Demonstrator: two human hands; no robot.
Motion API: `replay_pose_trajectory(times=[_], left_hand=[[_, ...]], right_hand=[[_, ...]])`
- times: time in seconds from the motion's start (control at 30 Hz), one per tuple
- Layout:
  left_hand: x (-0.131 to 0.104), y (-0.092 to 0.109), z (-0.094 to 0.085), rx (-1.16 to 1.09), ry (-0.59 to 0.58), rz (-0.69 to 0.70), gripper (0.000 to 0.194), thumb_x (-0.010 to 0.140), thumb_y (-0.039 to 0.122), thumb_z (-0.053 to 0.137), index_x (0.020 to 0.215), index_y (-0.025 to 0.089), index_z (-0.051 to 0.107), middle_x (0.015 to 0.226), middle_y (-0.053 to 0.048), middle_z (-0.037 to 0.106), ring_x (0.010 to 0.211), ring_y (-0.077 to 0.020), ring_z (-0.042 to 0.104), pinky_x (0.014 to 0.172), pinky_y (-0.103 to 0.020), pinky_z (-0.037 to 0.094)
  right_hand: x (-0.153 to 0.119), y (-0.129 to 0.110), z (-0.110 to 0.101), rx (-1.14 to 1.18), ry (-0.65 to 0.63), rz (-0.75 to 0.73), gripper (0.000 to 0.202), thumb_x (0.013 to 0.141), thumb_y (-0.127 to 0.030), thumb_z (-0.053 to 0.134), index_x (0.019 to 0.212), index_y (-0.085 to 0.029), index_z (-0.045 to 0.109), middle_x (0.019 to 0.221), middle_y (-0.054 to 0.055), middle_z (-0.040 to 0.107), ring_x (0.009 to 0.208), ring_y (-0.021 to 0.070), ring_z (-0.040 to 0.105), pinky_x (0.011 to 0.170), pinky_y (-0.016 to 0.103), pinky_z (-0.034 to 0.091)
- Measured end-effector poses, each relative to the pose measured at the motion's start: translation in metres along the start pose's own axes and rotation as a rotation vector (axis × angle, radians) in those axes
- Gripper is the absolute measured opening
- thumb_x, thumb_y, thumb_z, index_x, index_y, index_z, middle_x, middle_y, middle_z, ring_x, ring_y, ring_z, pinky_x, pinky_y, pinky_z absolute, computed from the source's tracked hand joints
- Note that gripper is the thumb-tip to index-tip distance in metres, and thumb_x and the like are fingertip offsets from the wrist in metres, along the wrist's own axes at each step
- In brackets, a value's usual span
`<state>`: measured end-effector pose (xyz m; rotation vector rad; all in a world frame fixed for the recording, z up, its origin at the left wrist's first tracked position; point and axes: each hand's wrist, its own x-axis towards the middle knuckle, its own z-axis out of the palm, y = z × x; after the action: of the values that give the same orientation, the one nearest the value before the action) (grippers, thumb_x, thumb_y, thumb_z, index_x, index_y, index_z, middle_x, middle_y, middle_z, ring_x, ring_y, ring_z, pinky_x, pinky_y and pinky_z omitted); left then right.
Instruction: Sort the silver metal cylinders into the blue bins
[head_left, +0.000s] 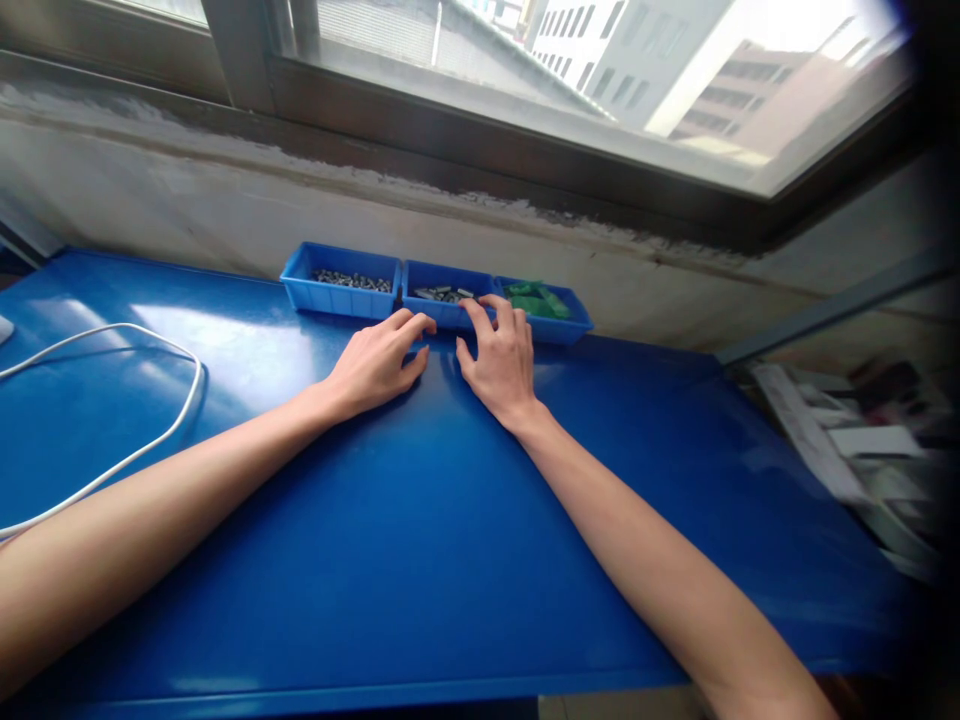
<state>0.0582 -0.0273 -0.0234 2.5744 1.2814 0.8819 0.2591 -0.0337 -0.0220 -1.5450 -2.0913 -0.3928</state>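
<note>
Three blue bins stand in a row at the back of the blue table. Small metal parts fill the bottom of the left bin (337, 297). Longer metal pieces (442, 294) lie in the middle bin (427, 312), and green pieces (536, 299) in the right bin (559, 330). My right hand (501, 355) is at the front edge of the middle and right bins, fingertips over the middle bin's rim, fingers apart, nothing seen in it. Just in front of the left and middle bins, my left hand (382, 362) has its thumb and fingers apart and holds nothing.
A white cable (196, 385) curves over the left side of the blue table (390, 560). Behind the bins are a wall and a window frame (480, 150). Blurred white items (877, 440) lie beyond the table's right edge.
</note>
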Motion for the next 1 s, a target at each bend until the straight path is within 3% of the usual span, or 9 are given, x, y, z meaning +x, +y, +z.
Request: replay_pose_trajectory(times=[0.07, 0.17, 0.3, 0.63, 0.9, 1.0], left_hand=[[0.0, -0.002, 0.003, -0.016, 0.085, 0.033, 0.036, 0.096, 0.025, 0.053, 0.132, 0.02, 0.057, 0.133, -0.012, 0.058, 0.096, -0.0205, 0.066, 0.085, -0.034, 0.056], [0.0, -0.007, 0.008, -0.009, 0.159, 0.109, 0.049, 0.093, 0.018, 0.055, 0.142, 0.018, 0.052, 0.149, -0.016, 0.047, 0.123, -0.0272, 0.058, 0.107, -0.044, 0.05], [0.0, -0.009, 0.01, 0.043, 0.104, 0.136, 0.058, 0.091, 0.015, 0.055, 0.149, 0.018, 0.047, 0.155, -0.018, 0.043, 0.137, -0.0335, 0.047, 0.113, -0.053, 0.045], [0.0, -0.004, 0.006, 0.094, 0.128, 0.139, 0.05, 0.093, 0.015, 0.054, 0.143, 0.016, 0.054, 0.139, -0.016, 0.056, 0.124, -0.0308, 0.055, 0.107, -0.05, 0.051], [-0.002, -0.006, 0.007, 0.022, 0.12, 0.077, 0.043, 0.097, 0.025, 0.053, 0.14, 0.019, 0.059, 0.131, -0.012, 0.061, 0.111, -0.0243, 0.065, 0.096, -0.038, 0.057], [-0.001, -0.008, 0.007, -0.036, 0.129, 0.065, 0.037, 0.099, 0.028, 0.053, 0.133, 0.02, 0.065, 0.128, -0.011, 0.066, 0.111, -0.0241, 0.066, 0.099, -0.038, 0.055]], right_hand=[[0.001, 0.001, 0.001, 0.021, -0.01, -0.013, 0.05, 0.093, -0.019, 0.055, 0.143, -0.018, 0.054, 0.139, 0.015, 0.057, 0.117, 0.0339, 0.055, 0.1, 0.051, 0.048], [0.003, 0.005, 0.002, 0.052, -0.015, -0.026, 0.05, 0.093, -0.017, 0.055, 0.143, -0.017, 0.053, 0.136, 0.015, 0.06, 0.12, 0.0323, 0.056, 0.104, 0.049, 0.049], [0.008, 0.012, 0.003, 0.04, -0.018, -0.051, 0.046, 0.093, -0.013, 0.056, 0.139, -0.017, 0.058, 0.129, 0.015, 0.064, 0.119, 0.0318, 0.059, 0.103, 0.047, 0.05], [0.01, 0.017, 0.0, -0.073, -0.032, -0.096, 0.022, 0.094, -0.018, 0.061, 0.114, -0.019, 0.07, 0.108, 0.01, 0.068, 0.095, 0.0253, 0.066, 0.075, 0.033, 0.05], [0.008, 0.017, 0.001, -0.153, -0.041, -0.133, 0.023, 0.101, -0.024, 0.05, 0.106, -0.02, 0.072, 0.104, 0.008, 0.069, 0.079, 0.0195, 0.065, 0.062, 0.031, 0.038], [0.007, 0.016, 0.0, -0.155, -0.05, -0.138, 0.026, 0.102, -0.025, 0.048, 0.105, -0.019, 0.073, 0.104, 0.009, 0.07, 0.076, 0.0184, 0.064, 0.061, 0.031, 0.036]])
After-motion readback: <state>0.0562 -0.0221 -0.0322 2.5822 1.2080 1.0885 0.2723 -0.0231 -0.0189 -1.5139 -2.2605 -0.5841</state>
